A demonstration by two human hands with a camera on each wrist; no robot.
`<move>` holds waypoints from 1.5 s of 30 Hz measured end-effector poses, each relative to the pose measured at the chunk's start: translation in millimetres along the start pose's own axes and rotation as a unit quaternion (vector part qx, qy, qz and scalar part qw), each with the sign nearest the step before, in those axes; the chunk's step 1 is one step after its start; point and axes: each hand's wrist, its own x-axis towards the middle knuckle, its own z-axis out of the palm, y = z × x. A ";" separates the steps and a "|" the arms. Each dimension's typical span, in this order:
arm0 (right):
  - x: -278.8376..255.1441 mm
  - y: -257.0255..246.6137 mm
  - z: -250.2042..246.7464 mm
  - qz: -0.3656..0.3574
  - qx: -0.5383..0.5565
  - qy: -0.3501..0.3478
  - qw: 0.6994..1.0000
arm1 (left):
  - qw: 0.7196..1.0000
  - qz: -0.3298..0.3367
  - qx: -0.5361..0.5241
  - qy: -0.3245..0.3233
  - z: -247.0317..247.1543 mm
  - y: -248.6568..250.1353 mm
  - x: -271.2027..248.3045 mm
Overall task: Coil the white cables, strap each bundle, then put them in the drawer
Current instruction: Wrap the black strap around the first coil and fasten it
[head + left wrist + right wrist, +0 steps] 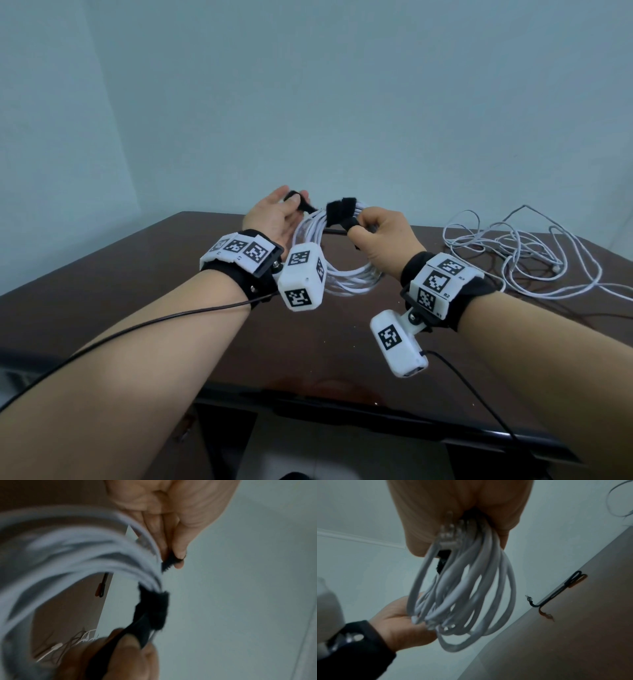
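Both hands are raised above the dark counter (164, 274) with the coiled white cable (346, 277) held between them. The left hand (274, 219), at ten o'clock of the coil, pinches one end of the black strap (339, 209) between thumb and fingertips; the left wrist view shows that pinch plainly, thumb tip on the black tab (the coil itself is a blur there). The right hand (383, 236), at two o'clock, has its grip closed around the top of the bundle and the strap's other end. Only the right wrist view shows the loops running straight into that closed fist, with the left palm behind the coil's lower end. The strap is wrapped round the loops at twelve o'clock of the coil, its tail loose between the hands.

The head view alone shows the second white cable (520, 253), uncoiled in a tangle on the counter at three o'clock, well apart from the hands. A thin black tie (556, 595) lies on the counter, clearest from the right wrist
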 end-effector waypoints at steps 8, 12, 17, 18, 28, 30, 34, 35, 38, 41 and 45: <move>12.8 -2.8 -2.1 0.027 -0.003 0.060 0.998 | 0.898 0.249 0.351 -0.088 8.8 -9.3 -19.2; 12.8 -3.6 -0.2 0.030 0.011 0.067 0.997 | 0.838 0.326 0.424 -0.106 3.1 -15.4 -14.0; 12.8 -6.5 1.0 0.024 0.020 0.069 0.997 | 0.720 0.456 0.509 -0.119 -1.9 -15.3 -10.2; 12.8 -6.1 1.1 0.027 0.017 0.069 0.997 | 0.699 0.460 0.533 -0.129 -2.8 -14.1 -10.8; 11.9 -0.5 -0.4 0.032 0.007 0.078 0.996 | 0.804 0.324 0.481 -0.127 5.1 -3.8 -9.5; 11.1 -1.5 -0.6 0.020 0.003 0.073 0.997 | 0.829 0.304 0.455 -0.112 5.4 -3.9 -3.1; 9.6 -4.9 -0.7 -0.005 -0.008 0.059 0.998 | 0.812 0.269 0.513 -0.078 2.8 -2.3 3.7; 9.5 -6.5 -0.2 -0.012 -0.005 0.057 0.998 | 0.797 0.272 0.534 -0.080 2.4 -3.0 4.0; 9.5 -13.0 2.0 -0.041 0.012 0.050 0.998 | 0.790 0.270 0.542 -0.097 1.8 -8.2 4.8; 9.6 -14.5 1.3 -0.052 0.029 0.048 0.997 | 0.820 0.220 0.512 -0.130 2.4 -8.8 3.2; 13.1 -3.1 1.0 0.001 0.011 -0.017 1.000 | 0.794 0.217 0.555 -0.121 5.6 -5.0 1.9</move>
